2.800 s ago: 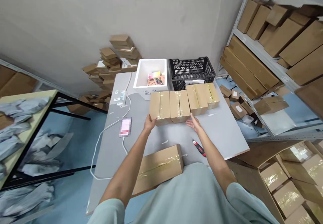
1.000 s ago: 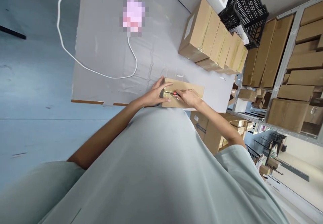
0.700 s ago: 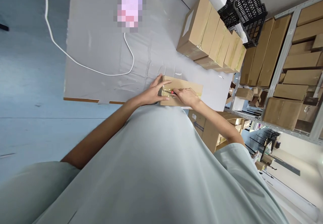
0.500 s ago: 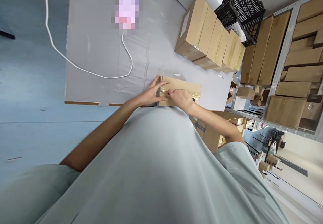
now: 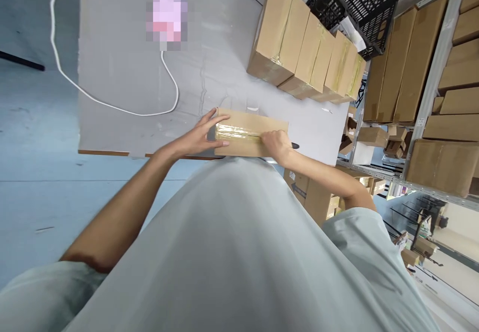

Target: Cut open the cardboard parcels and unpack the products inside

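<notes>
Tape [image 5: 239, 133] slitting seems in hand, the right hand [image 5: 277, 146] closed around a dark-ended tool [image 5: 295, 146] above the carton [image 5: 252, 119] on the surface [image 5: 127, 72], the left hand [image 5: 194, 140] spread against one end, where cutting calls for steady bracing

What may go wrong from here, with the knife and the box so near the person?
The left hand braces one end of the box, in line with the tape; if the knife in the right hand slips that way, it might cut fingers. The box also lies at the table's near edge, by the shirt, so a pull could bring it off.
</notes>
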The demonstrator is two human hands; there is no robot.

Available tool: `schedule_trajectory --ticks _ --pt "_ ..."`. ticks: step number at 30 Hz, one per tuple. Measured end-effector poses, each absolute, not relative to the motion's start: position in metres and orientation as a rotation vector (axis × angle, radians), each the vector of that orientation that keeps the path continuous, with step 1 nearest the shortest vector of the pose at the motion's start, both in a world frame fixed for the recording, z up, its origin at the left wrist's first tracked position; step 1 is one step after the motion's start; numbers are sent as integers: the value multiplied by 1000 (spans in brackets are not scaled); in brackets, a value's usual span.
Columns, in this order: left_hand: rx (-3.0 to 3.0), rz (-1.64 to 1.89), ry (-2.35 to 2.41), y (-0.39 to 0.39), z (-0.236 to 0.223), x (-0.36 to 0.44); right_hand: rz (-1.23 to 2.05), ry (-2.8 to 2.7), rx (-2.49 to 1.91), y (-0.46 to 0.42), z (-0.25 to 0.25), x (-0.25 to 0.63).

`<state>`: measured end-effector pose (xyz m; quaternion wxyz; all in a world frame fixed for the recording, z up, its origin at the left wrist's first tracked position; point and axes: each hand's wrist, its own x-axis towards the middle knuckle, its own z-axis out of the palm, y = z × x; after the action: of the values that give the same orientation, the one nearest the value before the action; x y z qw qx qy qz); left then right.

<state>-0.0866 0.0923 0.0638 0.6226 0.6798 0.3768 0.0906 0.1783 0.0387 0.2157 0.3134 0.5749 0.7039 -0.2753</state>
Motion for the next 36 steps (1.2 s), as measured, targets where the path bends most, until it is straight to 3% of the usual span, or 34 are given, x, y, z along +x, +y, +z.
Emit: schedule_trajectory --ticks 4,16,19,23,27,31,36 --pt "1553 210 909 88 68 -78 -556 1712 1613 6 223 247" --pt "1437 167 1014 77 87 -53 -567 1380 1878 -67 199 434" --pt "1399 135 1056 74 96 -48 -878 1383 2207 -81 165 456" --pt "1361 125 1137 73 105 -55 -1711 917 2839 -86 94 412" --pt "1356 122 1240 79 107 -83 -2048 782 2867 -79 52 340" --pt "1352 162 1355 86 99 -114 -2419 627 2884 -66 57 294" --pt "1231 292 1339 82 77 -109 -2309 882 3077 -53 105 291"
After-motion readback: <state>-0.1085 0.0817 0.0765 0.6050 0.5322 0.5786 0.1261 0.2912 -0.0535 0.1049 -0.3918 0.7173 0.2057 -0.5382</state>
